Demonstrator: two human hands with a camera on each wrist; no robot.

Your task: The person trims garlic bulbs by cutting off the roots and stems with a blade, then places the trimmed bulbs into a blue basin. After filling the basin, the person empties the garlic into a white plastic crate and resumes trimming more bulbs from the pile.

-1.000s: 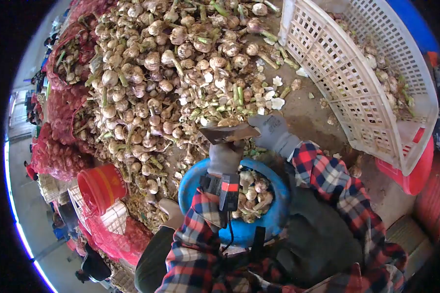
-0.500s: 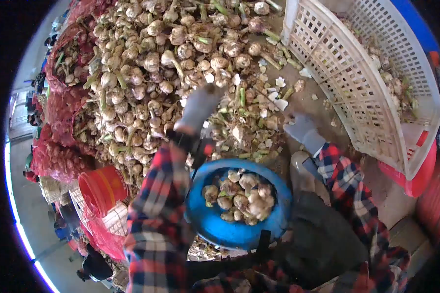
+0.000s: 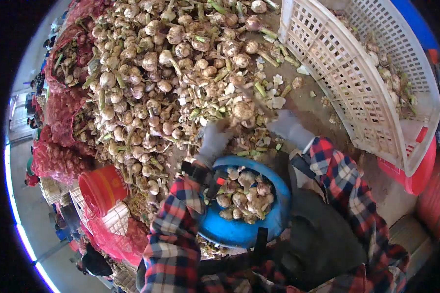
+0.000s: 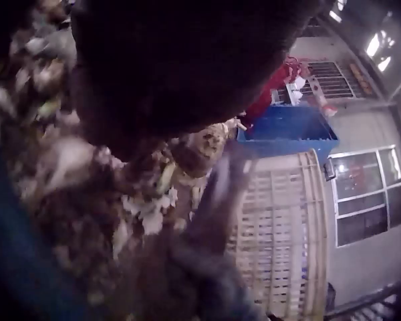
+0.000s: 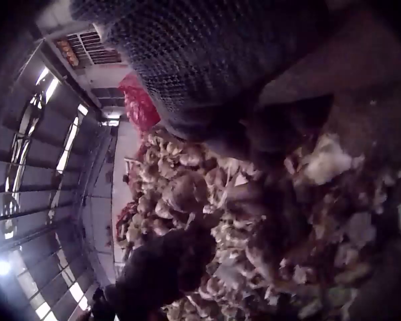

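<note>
In the head view, my gloved left hand [image 3: 215,139] is in front of the garlic pile, just above a blue basin [image 3: 242,237]. It holds a garlic bulb [image 3: 243,110], which also shows beside the dark glove in the left wrist view. My gloved right hand [image 3: 289,128] is to the right of the bulb and grips a knife. Motion blurs the knife's blade [image 3: 259,100] in the head view; the left wrist view shows the blade [image 4: 217,190] rising from the right glove, close to the bulb. Several trimmed garlic bulbs [image 3: 247,198] lie in the basin.
A large heap of garlic [image 3: 146,88] with stems spreads ahead, with cut stalks and skins nearer me. At the right stands a white plastic crate [image 3: 347,83] holding more garlic. Red mesh sacks [image 3: 58,151] and a red bucket [image 3: 102,188] are on the left.
My left hand went from over the basin out to the pile, then came back with a garlic bulb. The right hand moved right, then back left towards the bulb. More bulbs show in the basin.
</note>
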